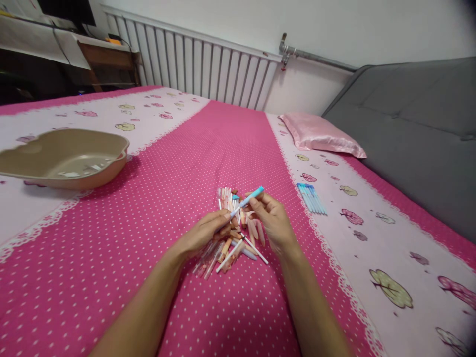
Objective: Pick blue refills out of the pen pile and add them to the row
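Forearms [150, 300] lie nearest, reaching toward 12 o'clock. One pen [244, 203] slants from 8 to 2 o'clock above a loose pile [227, 252]; the left grip [210, 228] pinches its pale lower end, the right grip [270, 213] its blue upper end. At 3 o'clock, nearer the right grip, a pen row [311, 198] lies on the bed [223, 327].

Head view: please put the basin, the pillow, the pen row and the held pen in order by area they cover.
1. Basin
2. Pillow
3. Pen row
4. Held pen: long but thin, so it covers less.
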`<state>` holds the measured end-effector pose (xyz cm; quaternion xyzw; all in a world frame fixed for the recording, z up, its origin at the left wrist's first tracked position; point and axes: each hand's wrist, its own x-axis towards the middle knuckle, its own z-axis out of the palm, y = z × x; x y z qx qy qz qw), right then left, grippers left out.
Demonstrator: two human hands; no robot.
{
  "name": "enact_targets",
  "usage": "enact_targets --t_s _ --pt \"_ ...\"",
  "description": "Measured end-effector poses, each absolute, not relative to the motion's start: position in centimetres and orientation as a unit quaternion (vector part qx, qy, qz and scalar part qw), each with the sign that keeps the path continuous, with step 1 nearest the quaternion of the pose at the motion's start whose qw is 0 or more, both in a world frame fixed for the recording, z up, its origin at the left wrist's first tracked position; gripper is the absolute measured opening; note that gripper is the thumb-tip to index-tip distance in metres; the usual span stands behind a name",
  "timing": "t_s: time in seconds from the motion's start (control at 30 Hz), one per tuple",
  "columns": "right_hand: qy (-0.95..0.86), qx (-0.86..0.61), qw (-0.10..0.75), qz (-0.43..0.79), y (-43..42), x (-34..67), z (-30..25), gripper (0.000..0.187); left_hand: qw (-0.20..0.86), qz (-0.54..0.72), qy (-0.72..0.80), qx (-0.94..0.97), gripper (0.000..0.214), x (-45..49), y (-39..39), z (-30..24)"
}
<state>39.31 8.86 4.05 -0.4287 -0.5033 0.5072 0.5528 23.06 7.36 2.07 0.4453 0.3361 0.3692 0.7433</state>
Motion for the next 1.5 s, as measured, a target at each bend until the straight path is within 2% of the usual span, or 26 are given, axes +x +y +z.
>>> enact_targets --t_s 0.47,0.87,1.03,1.27,1.5 --pt "-0.537 -0.398 0.529 0.523 8.9 38.8 3.5 0.029 0.755 0.370 0.320 0.436 0.028 22.8 7.6 1.9" --pt "-0.534 -0.378 0.518 0.550 8.7 38.5 3.6 0.022 0.759 0.375 0.310 0.434 0.030 22.8 7.6 1.9" --pt "-0.526 -0.366 0.512 0.572 8.7 38.4 3.3 0.027 0.755 0.378 0.303 0.442 0.026 22.9 7.7 1.7" --pt "-0.538 -0.349 0.496 0.585 8.7 38.5 3.0 0.021 0.745 0.376 0.296 0.465 0.022 22.7 8.1 1.7" --pt "-0.538 -0.383 0.484 0.574 8.6 38.7 3.2 0.025 0.753 0.387 0.285 0.449 0.016 22.7 7.9 1.7"
